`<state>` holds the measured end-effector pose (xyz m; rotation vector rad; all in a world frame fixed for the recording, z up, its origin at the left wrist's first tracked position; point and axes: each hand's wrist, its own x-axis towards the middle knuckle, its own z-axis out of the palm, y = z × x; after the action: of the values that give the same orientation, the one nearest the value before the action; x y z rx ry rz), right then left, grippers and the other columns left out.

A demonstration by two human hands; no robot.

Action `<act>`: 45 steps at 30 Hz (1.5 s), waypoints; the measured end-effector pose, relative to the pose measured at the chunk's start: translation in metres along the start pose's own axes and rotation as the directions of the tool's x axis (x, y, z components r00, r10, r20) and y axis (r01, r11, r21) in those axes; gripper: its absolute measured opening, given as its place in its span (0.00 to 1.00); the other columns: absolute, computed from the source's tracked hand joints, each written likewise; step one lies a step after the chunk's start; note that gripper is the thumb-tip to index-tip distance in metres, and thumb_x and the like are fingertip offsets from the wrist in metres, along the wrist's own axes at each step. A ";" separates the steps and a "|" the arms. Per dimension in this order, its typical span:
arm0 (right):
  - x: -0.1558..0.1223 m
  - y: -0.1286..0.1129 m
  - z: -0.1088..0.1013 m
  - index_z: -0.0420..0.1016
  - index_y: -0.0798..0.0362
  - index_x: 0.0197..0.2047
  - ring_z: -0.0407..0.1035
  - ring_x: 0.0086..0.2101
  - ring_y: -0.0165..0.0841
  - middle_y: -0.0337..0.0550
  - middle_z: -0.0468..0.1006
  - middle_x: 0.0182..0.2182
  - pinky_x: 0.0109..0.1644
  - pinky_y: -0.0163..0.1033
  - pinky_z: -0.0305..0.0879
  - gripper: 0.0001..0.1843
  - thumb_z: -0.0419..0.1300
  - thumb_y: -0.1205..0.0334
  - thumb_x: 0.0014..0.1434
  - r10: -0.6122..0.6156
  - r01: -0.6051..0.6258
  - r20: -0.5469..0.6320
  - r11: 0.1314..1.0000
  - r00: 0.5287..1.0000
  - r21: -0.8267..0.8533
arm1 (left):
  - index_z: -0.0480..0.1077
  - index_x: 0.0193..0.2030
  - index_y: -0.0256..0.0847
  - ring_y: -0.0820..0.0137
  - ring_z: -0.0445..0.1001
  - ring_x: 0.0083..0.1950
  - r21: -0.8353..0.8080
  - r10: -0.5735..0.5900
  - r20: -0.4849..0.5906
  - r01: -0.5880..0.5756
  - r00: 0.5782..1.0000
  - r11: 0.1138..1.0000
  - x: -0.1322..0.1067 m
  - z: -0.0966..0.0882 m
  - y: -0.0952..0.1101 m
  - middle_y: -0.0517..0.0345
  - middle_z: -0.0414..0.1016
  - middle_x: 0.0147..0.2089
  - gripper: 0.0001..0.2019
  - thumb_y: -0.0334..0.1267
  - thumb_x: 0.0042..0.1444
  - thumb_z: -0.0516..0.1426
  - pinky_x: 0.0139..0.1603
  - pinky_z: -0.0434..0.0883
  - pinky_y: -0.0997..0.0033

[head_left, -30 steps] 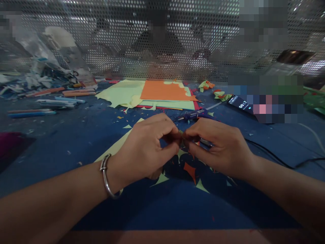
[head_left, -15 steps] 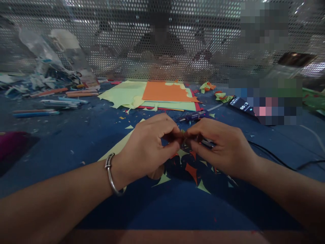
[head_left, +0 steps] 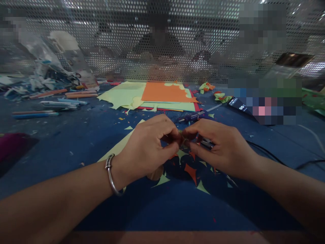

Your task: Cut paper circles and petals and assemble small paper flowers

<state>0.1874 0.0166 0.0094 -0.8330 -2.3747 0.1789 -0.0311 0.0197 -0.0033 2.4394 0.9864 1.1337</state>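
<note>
Both hands meet over the blue table, thumbs and fingertips pinched together. My left hand (head_left: 149,149), with a silver bangle at the wrist, is closed on something tiny. Facing it, my right hand (head_left: 223,145) pinches at the same spot. The fingers mostly hide what is between them, so I cannot name it. Below lie an orange paper scrap (head_left: 191,173) and a pale green scrap (head_left: 203,187), among several others. A brown rounded object (head_left: 155,173) shows partly under my left hand. A pale yellow-green sheet (head_left: 120,142) lies beneath my left wrist.
Beyond my hands lies a purple tool (head_left: 194,116) with a pointed tip. Cut green paper (head_left: 122,93) and orange paper (head_left: 162,91) are stacked behind. Pens (head_left: 35,115) lie left, a phone (head_left: 238,104) right, near a black cable (head_left: 269,149). A perforated metal screen (head_left: 114,44) stands at the back.
Almost nothing differs. Both hands keep their pinch at the same place, with only slight finger movement, and the view has shifted a little.
</note>
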 end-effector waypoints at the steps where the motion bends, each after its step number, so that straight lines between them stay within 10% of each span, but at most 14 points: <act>1: 0.000 0.000 0.000 0.77 0.55 0.45 0.77 0.39 0.36 0.46 0.83 0.38 0.40 0.40 0.71 0.07 0.58 0.68 0.65 0.002 -0.002 0.007 1.000 1.000 0.000 | 0.76 0.32 0.35 0.71 0.74 0.38 0.000 0.001 0.000 -0.001 1.000 1.000 0.000 0.000 0.000 0.56 0.77 0.35 0.05 0.23 0.54 0.62 0.38 0.71 0.72; 24: -0.004 0.001 -0.001 0.75 0.52 0.43 0.75 0.31 0.30 0.39 0.80 0.34 0.37 0.36 0.71 0.05 0.64 0.62 0.64 0.228 -0.224 -0.173 0.974 0.958 0.042 | 0.74 0.35 0.41 0.68 0.78 0.44 -0.253 -0.218 -0.166 0.172 0.962 0.952 0.003 0.002 -0.008 0.57 0.77 0.41 0.06 0.26 0.56 0.62 0.41 0.79 0.68; 45: -0.001 -0.007 -0.003 0.79 0.52 0.41 0.73 0.30 0.28 0.39 0.81 0.34 0.35 0.34 0.71 0.03 0.62 0.64 0.65 0.210 -0.196 -0.053 0.960 0.976 0.198 | 0.74 0.36 0.45 0.66 0.76 0.45 -0.061 -0.013 -0.122 0.006 0.992 0.998 0.002 -0.004 -0.002 0.56 0.78 0.41 0.11 0.23 0.58 0.59 0.45 0.77 0.61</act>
<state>0.1861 0.0103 0.0138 -0.9715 -2.1600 0.4464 -0.0339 0.0224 -0.0009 2.3392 0.9823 1.3038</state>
